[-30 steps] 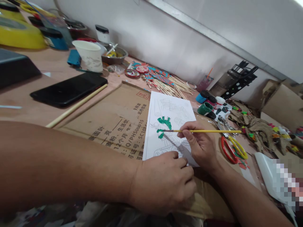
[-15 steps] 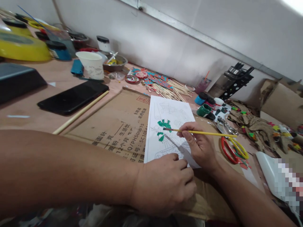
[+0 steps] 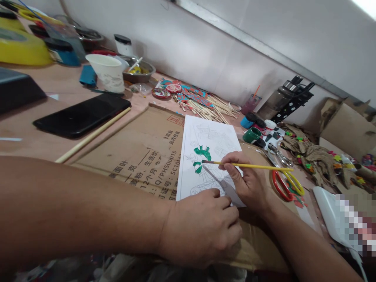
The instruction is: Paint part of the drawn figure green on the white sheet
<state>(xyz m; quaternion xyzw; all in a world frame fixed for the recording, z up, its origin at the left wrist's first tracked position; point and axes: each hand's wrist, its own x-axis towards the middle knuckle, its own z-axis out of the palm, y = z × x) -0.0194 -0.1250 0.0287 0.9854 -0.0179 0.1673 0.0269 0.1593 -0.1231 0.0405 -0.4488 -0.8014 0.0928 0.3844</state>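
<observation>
A white sheet of paper (image 3: 211, 133) with a printed line drawing lies on flattened cardboard (image 3: 141, 145). Patches of green paint (image 3: 202, 150) mark its middle. My right hand (image 3: 246, 178) pinches a yellow paintbrush (image 3: 258, 167) between thumb and fingers, its dark bristle tip at the green patches. At the paper's near edge rests my left hand (image 3: 205, 227), fingers curled and pressed on the sheet; the fingertips are hidden. An open green paint jar (image 3: 252, 135) stands just beyond the paper's right side.
Right of the paper lie red-and-yellow-handled scissors (image 3: 286, 182) and brown paper crafts (image 3: 314, 152). Wooden sticks (image 3: 205, 111) lie behind it. On the left are a black phone (image 3: 84, 115), a long stick (image 3: 94, 135), a paper cup (image 3: 108, 72) and a metal bowl (image 3: 143, 74).
The view has shifted slightly, so the tabletop items sit a little farther left and higher. The brush tip stays near the green paint, and both hands keep their grip.
</observation>
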